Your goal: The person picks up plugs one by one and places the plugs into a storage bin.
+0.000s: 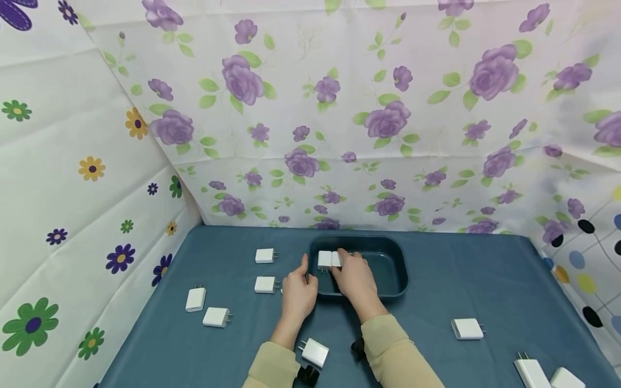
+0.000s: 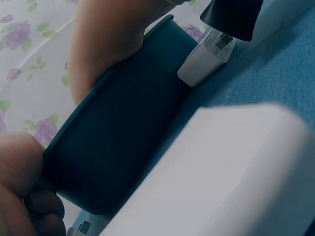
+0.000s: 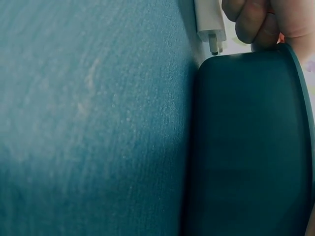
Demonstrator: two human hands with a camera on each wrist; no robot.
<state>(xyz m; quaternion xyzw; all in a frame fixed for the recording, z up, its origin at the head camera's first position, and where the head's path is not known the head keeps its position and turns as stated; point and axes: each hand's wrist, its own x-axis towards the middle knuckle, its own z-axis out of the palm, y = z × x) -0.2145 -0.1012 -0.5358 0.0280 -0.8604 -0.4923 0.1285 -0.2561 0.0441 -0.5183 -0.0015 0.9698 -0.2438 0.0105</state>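
Evidently the right hand [image 1: 358, 277] pinched one charger [image 1: 337, 258] just beside another charger [image 1: 324, 260] in the tray [image 1: 386, 273], while the left hand [image 1: 299, 292], fingers curled, gripped the tray's left end; a slipping pinch or a jolted tray might have knocked both askew.

No legible txt; tiny print on white charger [image 2: 203, 63], L wrist cam, unreadable.

Two white chargers [image 1: 324, 260] are abreast inside a teal tray [image 1: 388, 269]
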